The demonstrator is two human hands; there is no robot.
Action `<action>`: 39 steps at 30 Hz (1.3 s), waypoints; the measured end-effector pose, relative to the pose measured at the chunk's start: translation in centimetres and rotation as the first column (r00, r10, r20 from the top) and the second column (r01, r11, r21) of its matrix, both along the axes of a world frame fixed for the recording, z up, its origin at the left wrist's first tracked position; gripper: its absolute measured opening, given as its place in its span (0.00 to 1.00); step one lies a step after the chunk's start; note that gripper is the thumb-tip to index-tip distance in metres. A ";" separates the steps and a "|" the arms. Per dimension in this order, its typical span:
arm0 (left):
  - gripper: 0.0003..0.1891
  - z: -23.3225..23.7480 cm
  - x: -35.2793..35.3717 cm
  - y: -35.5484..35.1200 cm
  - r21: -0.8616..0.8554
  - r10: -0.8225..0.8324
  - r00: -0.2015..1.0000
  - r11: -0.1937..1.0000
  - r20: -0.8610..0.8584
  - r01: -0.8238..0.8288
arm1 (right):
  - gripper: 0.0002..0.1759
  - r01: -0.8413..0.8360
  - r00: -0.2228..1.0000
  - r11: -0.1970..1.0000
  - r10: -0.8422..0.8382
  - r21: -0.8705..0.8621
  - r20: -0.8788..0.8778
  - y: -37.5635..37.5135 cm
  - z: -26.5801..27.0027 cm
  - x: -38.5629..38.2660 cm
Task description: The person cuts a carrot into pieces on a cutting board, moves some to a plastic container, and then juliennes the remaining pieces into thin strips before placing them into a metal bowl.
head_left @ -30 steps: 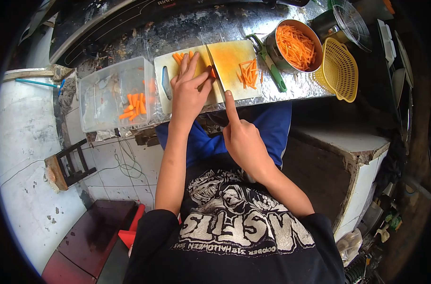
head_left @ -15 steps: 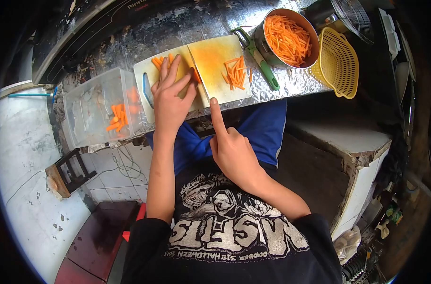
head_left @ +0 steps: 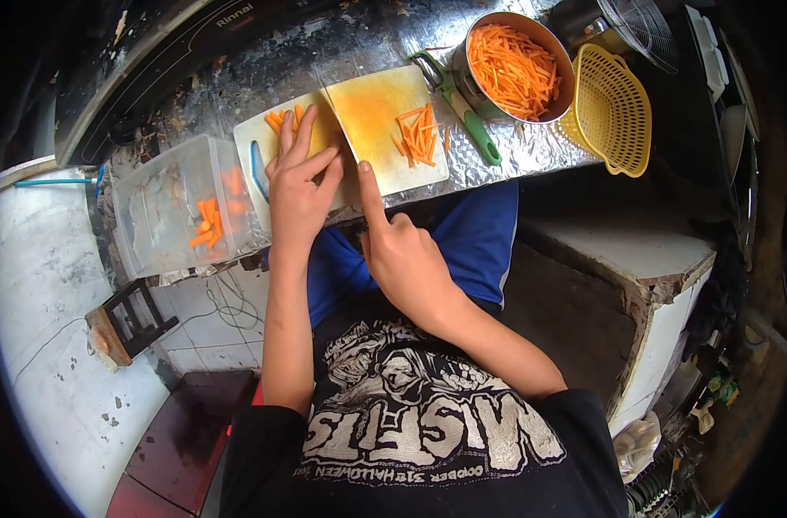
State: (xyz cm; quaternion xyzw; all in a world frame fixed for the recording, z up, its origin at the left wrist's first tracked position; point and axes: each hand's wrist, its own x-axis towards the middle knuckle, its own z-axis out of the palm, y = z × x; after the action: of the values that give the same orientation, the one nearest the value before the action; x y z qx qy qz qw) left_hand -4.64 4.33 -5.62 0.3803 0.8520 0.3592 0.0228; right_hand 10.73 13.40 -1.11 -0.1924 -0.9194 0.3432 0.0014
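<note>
My left hand point(head_left: 298, 194) rests on the left half of the white, orange-stained cutting board point(head_left: 402, 180). Its fingers curl down beside the blade, over a carrot piece that the hand now hides. Carrot sticks point(head_left: 277, 119) poke out past the fingertips. My right hand point(head_left: 406, 259) grips a knife point(head_left: 342, 128), its index finger stretched along the spine. The blade is seen nearly edge-on across the middle of the board, and the handle is covered by the hand. To the right of the blade lies a small pile of cut carrot strips point(head_left: 417, 138).
A clear plastic container point(head_left: 156, 207) with carrot pieces point(head_left: 208, 223) stands left of the board. On the right are a green-handled peeler point(head_left: 475, 129), a pot point(head_left: 564, 65) full of carrot strips point(head_left: 514, 73) and a yellow basket point(head_left: 613, 112). The foil-covered counter's edge point(head_left: 531, 164) runs before my lap.
The view has shifted slightly, carrying the board and both hands a little leftward. My left fingers are drawn in closer together, and the orange piece seen beside the blade is now out of sight.
</note>
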 end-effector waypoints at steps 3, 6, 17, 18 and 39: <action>0.12 -0.3 0.1 -0.1 0.004 0.023 0.999 1.000 0.023 -0.023 | 0.45 0.017 1.000 0.999 -0.017 -0.036 -0.016 0.7 -0.6 -1.7; 0.13 -0.1 0.2 0.1 0.039 0.042 0.998 0.998 0.041 -0.043 | 0.45 0.039 0.999 0.994 -0.043 -0.106 -0.033 1.3 0.1 -2.3; 0.11 -0.3 0.4 0.0 0.049 0.056 0.998 0.997 0.019 -0.057 | 0.47 0.006 0.998 0.991 -0.015 -0.135 -0.063 0.3 0.5 -0.5; 0.10 -0.3 0.3 0.0 0.042 0.055 0.998 0.998 0.007 -0.055 | 0.47 0.003 0.998 0.991 -0.011 -0.137 -0.061 0.3 0.4 -0.6; 0.13 -0.4 0.3 0.0 0.061 0.062 0.998 0.996 -0.017 -0.060 | 0.40 0.046 0.989 0.984 -0.069 -0.173 -0.128 1.3 1.2 -3.3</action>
State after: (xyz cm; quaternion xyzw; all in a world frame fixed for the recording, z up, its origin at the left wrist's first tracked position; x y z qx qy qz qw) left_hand -4.29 4.31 -5.99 0.3580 0.8522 0.3816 -0.0076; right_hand 7.42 14.69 0.10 -0.1948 -0.8787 0.4322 0.0563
